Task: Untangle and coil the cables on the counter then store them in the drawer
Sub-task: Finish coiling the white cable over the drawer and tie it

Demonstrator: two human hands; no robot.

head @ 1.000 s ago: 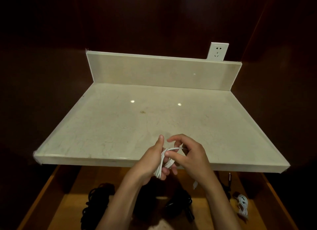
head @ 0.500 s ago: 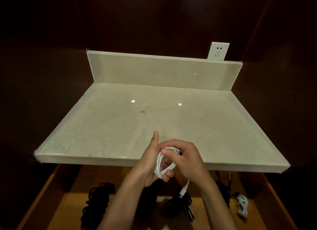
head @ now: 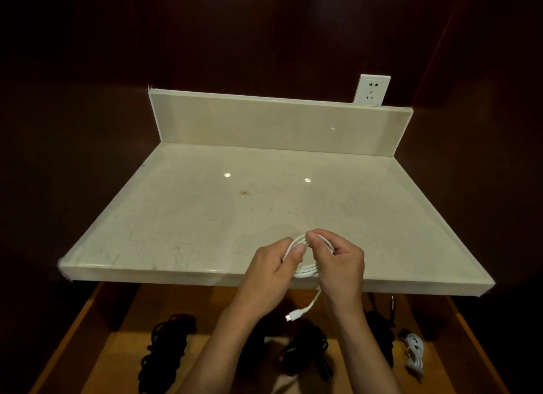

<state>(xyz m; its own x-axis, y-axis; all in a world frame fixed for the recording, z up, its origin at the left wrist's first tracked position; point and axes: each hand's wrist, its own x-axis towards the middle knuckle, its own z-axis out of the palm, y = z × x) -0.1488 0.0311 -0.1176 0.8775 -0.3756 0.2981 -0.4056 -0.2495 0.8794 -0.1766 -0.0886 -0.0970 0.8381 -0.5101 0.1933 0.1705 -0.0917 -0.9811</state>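
Both hands grasping a thin white coiled cable (head: 305, 268)

Left hand (head: 271, 271) and right hand (head: 338, 264) pinch it above the cream marble counter's (head: 235, 217) front edge; no writing legible.

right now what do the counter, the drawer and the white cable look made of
Counter: likely polished marble or similar stone; cream, veined, mirroring two lights.
Drawer: seemingly smooth wood or veneer; warm orange-brown.
White cable: probably smooth plastic-jacketed wire; it coils easily, with a moulded plug.

The surface (head: 205, 217) lies bare back to its upstand, while black cable bundles (head: 167, 343) (and 1 white coil (head: 415, 353)) crowd the drawer (head: 88, 329) floor.
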